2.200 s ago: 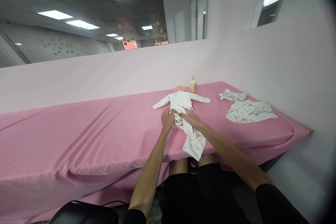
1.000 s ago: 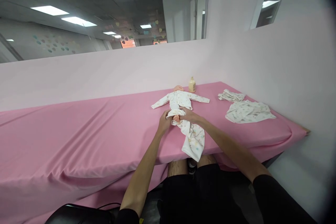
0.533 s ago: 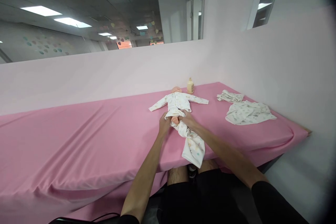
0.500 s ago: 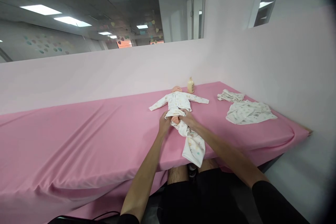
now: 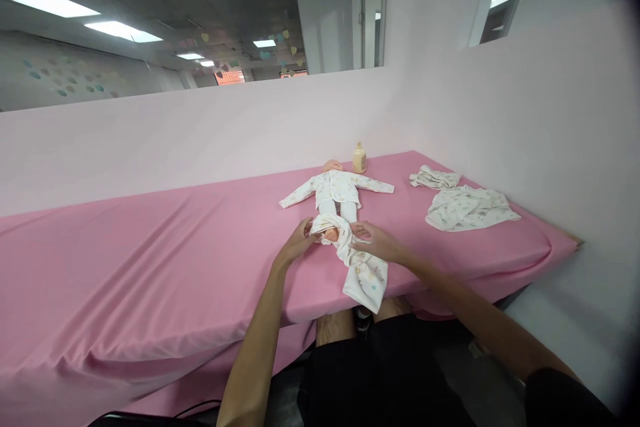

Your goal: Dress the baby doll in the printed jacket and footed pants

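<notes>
A baby doll (image 5: pixel 332 165) lies on its back on the pink-covered table, head toward the wall. It wears a white patterned jacket (image 5: pixel 337 188) with both sleeves spread out. White patterned baby pants (image 5: pixel 367 277) are bunched around its lower legs, and one leg of them trails toward the table's front edge. A pinkish foot (image 5: pixel 331 234) shows in the bunched cloth. My left hand (image 5: pixel 299 240) is beside the left of the bunch, fingers apart, fingertips at the cloth. On the right side my right hand (image 5: pixel 377 242) has its fingers stretched out by the fabric.
A pump bottle (image 5: pixel 359 159) of pale yellow liquid stands beside the doll's head. Two crumpled white patterned cloths, a small one (image 5: pixel 435 177) and a larger one (image 5: pixel 470 209), lie at the right. The pink sheet (image 5: pixel 165 273) hangs over the table's front edge.
Both hands have loosened from the pants and moved apart. The bunched pants sit lower, and the doll's white-covered legs now show between jacket and pants.
</notes>
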`<state>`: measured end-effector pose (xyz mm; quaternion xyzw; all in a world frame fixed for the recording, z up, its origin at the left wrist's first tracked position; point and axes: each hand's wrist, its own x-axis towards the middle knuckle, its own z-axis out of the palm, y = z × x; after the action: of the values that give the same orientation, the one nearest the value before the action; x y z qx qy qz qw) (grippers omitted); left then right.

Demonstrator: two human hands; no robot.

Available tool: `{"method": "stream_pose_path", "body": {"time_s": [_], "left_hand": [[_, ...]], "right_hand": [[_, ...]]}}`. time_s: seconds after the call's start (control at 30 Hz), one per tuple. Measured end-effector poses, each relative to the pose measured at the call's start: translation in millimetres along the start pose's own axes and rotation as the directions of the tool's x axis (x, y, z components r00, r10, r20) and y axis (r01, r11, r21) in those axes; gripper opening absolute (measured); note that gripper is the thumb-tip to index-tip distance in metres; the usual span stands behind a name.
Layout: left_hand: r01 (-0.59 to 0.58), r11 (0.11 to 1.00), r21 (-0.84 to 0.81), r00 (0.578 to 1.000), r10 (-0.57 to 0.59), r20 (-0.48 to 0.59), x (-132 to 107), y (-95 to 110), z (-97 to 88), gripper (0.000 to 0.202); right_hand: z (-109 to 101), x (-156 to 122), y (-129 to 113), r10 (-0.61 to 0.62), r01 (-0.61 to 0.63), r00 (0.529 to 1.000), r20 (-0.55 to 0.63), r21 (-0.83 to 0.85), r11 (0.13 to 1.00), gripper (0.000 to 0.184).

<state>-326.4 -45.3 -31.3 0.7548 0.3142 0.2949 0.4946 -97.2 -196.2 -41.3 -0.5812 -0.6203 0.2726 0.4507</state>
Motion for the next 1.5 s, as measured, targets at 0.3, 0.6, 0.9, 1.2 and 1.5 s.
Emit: {"method": "stream_pose_path", "body": {"time_s": [0.3,0.6,0.9,1.2,1.5], "left_hand": [[-0.405,0.679,0.612,0.912,0.255,0.321,3,90,43.3,0.06],[-0.391,0.458,0.799,0.921,0.184,0.345,22,67,36.5,0.017],[-0.197,0.673,0.712,0.979,0.169,0.111,19,36,27.4,0.024],[-0.235,0.786,0.572,0.952,0.066,0.3,18,61,16.3,0.025],[-0.254,0.537,0.804,0.905,-0.161,0.394,47,100,59.7,0.055]], "right_hand": [[-2,-51,0,0.036,-0.082,0.987,-0.154,-0.302,0.95,0.013],[-11,-56,-23,0.092,-0.037,0.881,-0.465,0.125,0.991,0.02],[-8,-92,-26,0.223,0.025,0.815,-0.535,0.416,0.909,0.029],[-13,-100,2,0.267,-0.241,0.896,-0.354,0.117,0.963,0.043],[14,-67,-6,0.093,-0.15,0.964,-0.251,-0.218,0.964,0.012]]}}
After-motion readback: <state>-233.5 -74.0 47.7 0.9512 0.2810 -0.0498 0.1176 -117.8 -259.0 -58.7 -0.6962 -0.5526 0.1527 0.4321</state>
